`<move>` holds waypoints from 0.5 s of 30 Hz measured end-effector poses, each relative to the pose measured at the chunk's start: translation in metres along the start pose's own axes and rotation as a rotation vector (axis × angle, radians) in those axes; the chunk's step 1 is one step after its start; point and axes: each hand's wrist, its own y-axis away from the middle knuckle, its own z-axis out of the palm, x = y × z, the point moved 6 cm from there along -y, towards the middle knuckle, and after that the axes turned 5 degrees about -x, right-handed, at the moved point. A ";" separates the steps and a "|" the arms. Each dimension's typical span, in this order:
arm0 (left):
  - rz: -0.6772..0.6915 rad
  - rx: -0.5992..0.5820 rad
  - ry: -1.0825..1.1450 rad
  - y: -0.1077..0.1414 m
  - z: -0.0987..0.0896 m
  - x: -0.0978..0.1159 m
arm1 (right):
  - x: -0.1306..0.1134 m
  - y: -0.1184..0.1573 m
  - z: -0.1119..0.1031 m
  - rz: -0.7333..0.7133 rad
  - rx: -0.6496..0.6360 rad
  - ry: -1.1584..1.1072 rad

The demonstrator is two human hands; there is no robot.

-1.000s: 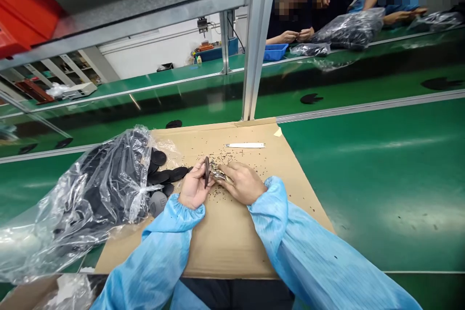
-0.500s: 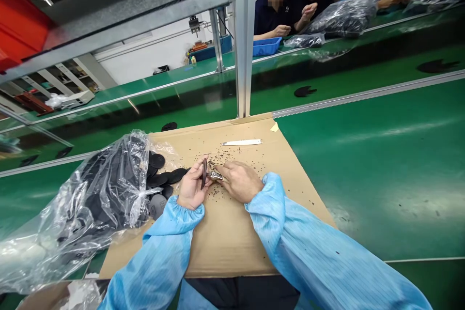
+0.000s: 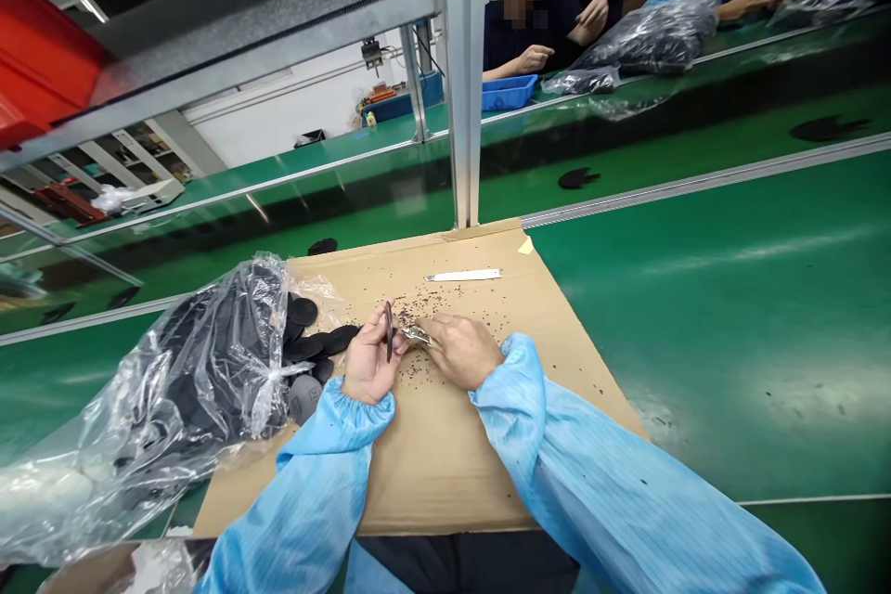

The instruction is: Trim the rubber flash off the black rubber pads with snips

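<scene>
Black disc [image 3: 389,332] at 9 o'clock from metal pliers [image 3: 418,335], edge-on, long axis 12–6; left hand [image 3: 370,362] nearer, fingers pinching it. Right hand [image 3: 465,350] wrapped round pliers; jaw gap unclear. Count: one held disc, one pliers, one white tool [image 3: 464,276] at right hand's 12, one plastic bag [image 3: 201,371] at left hand's 9; loose discs [image 3: 304,349] overlap, uncountable.

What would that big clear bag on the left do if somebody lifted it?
The clear bag would probably sag, since its film looks thin and creased. It may feel weighty, bulging with dark contents. The black discs might slide about, as several lie loosely overlapped at its right end.
</scene>
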 end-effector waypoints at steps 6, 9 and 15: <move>-0.021 0.094 0.118 -0.001 -0.005 -0.001 | 0.022 -0.004 -0.004 0.147 0.023 0.037; 0.089 0.131 0.088 -0.004 -0.006 0.003 | 0.026 -0.007 -0.001 0.138 -0.001 0.054; 0.149 0.093 0.060 -0.007 -0.006 0.001 | 0.033 -0.009 0.011 0.064 0.023 0.091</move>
